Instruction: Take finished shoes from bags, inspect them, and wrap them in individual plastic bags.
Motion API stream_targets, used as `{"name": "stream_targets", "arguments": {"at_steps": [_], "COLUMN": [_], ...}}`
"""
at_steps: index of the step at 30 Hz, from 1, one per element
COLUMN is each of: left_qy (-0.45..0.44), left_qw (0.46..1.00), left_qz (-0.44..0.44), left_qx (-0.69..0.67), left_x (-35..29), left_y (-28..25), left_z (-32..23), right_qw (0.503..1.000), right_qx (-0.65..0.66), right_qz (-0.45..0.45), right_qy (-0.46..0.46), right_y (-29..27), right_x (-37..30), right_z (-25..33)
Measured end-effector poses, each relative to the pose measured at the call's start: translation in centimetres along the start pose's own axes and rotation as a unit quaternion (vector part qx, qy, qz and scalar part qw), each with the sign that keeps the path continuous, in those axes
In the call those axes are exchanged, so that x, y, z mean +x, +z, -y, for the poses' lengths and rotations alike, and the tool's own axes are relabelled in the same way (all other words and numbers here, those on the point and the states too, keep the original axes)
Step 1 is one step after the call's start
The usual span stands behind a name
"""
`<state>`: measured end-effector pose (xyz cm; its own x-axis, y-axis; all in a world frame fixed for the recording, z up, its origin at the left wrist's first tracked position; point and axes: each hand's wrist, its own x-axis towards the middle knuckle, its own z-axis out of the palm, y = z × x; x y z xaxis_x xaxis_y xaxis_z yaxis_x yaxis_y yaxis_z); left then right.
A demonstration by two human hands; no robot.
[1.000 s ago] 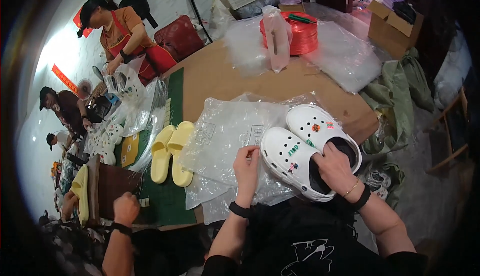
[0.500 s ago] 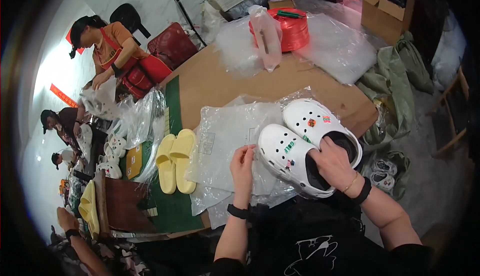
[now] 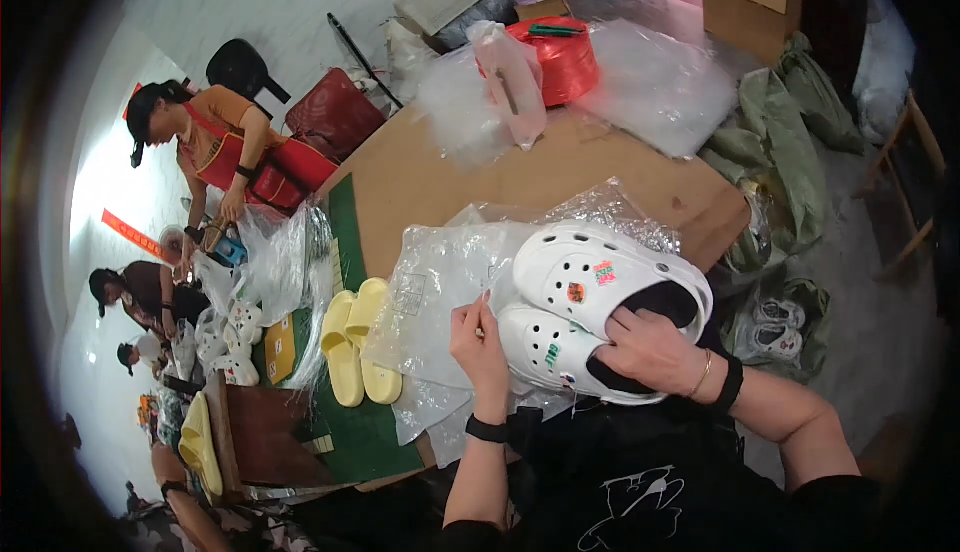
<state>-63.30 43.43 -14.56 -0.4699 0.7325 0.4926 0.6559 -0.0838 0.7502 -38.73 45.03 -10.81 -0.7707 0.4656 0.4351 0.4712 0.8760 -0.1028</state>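
Observation:
My right hand grips a pair of white clogs by their adjoining inner sides, its fingers down in the openings. The upper clog carries orange and pink charms, and the lower clog has green lettering charms. Both point left with their tops up. Just left of them, my left hand is closed in a pinch at the edge of a clear plastic bag; the exact hold is hard to see. More clear bags lie beneath it on the table. A pair of yellow slides stands left of the bags.
A red twine roll stands at the table's far side, beside stacked clear bags. Co-workers handle bags and shoes along the left. Green sacks and a cardboard box are at the right.
My right hand has turned the clogs so they point more to the left, and they sit slightly lower. My left hand has bent inward, its fingers drawn together near the bag's edge.

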Motion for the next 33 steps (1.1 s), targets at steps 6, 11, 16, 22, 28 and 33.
{"name": "stream_targets", "arguments": {"at_steps": [6,11,16,22,28,33], "left_qy": [0.036,0.078,0.188,0.209,0.294,0.252], "left_qw": [0.998,0.986,0.960,0.935,0.923,0.937], "left_qz": [0.020,0.075,0.128,0.154,0.144,0.138], "left_qx": [0.045,0.128,0.165,0.243,0.200,0.200], "left_x": [0.2,0.9,-0.1,2.7,1.3,0.3], "left_y": [-0.7,-0.7,0.4,1.0,0.4,-0.8], "left_z": [-0.3,-0.6,-4.2,-5.3,-6.6,-8.5], "right_qw": [0.997,0.997,0.997,0.996,0.995,0.991], "right_qx": [0.026,0.019,0.062,0.059,0.038,0.069], "right_qz": [-0.002,0.008,-0.050,-0.037,-0.060,-0.113], "right_qy": [-0.078,-0.072,-0.010,-0.061,-0.074,0.001], "right_y": [1.1,1.4,2.8,2.5,2.7,2.8], "right_x": [0.7,0.6,1.0,0.7,1.0,0.9], "right_z": [-1.5,-0.7,-0.1,0.9,1.1,0.9]}}
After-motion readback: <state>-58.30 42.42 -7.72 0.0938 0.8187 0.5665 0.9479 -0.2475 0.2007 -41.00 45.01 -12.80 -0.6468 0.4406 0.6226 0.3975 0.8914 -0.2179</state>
